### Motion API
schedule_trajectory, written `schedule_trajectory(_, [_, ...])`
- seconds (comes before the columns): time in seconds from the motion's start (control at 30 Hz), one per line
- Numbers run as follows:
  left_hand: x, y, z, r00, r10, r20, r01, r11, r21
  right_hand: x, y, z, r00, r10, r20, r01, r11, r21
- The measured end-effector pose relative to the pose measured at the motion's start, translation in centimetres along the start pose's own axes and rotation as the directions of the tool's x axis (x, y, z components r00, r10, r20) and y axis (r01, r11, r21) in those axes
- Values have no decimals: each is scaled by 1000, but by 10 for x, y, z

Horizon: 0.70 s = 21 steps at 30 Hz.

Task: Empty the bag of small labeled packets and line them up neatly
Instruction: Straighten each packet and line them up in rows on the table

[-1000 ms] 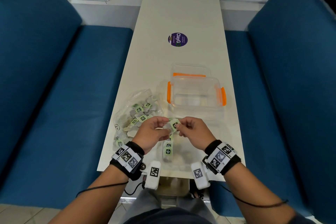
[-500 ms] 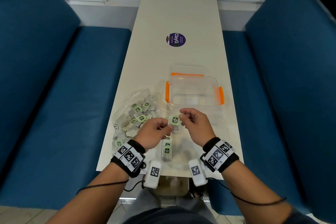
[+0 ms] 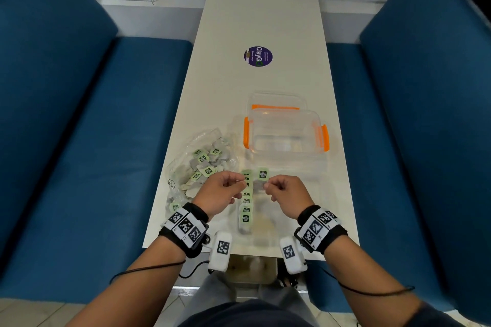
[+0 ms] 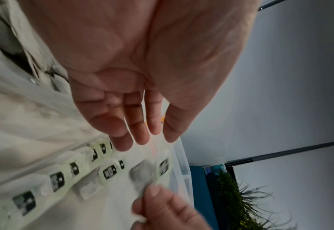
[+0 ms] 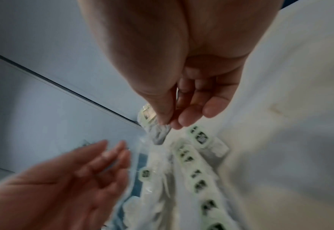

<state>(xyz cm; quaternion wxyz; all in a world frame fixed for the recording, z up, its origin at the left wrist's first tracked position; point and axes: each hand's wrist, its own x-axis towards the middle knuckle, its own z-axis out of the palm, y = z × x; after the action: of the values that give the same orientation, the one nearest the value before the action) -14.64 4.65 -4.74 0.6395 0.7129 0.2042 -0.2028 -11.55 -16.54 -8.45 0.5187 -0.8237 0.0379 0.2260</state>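
Note:
A clear plastic bag (image 3: 202,164) with several green-labelled packets inside lies at the table's left. A row of packets (image 3: 246,204) runs away from me between my hands and shows again as the row (image 4: 57,180) in the left wrist view. My right hand (image 3: 267,186) pinches one packet (image 3: 262,175) by its lower edge, just right of the row's far end. The right wrist view shows that packet (image 5: 158,132) between thumb and fingers (image 5: 170,123). My left hand (image 3: 240,183) hovers left of the row with relaxed fingers (image 4: 154,137), holding nothing I can see.
A clear container with orange clips (image 3: 287,138) stands open just beyond my hands, its lid (image 3: 273,103) lying behind it. A round purple sticker (image 3: 258,56) is farther up the white table (image 3: 260,8). Blue bench seats flank both sides.
Both hands held the packet together before. Now they have drawn apart: the left has let go, and the right keeps the packet near the row's far end.

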Motion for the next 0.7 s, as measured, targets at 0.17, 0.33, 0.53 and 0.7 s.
schedule_trajectory(0.17, [-5, -3, -25, 998, -5, -68, 5, 1000, 3, 16, 34, 15, 987, 158, -9, -157, 972, -173])
schedule_trajectory(0.33, [-11, -12, -52, 992, -4, -127, 4, 1000, -2, 24, 45, 29, 977, 210, -28, -208, 930, -303])
schedule_trajectory(0.53, [-20, -19, -78, 976, 43, -215, -33, 998, 50, 26, 35, 32, 971, 231, -53, -235, 912, -337])
schedule_trajectory(0.7, [-19, -26, -101, 962, 74, -265, -43, 992, 121, 16, 17, 26, 963, 252, -98, -270, 893, -359])
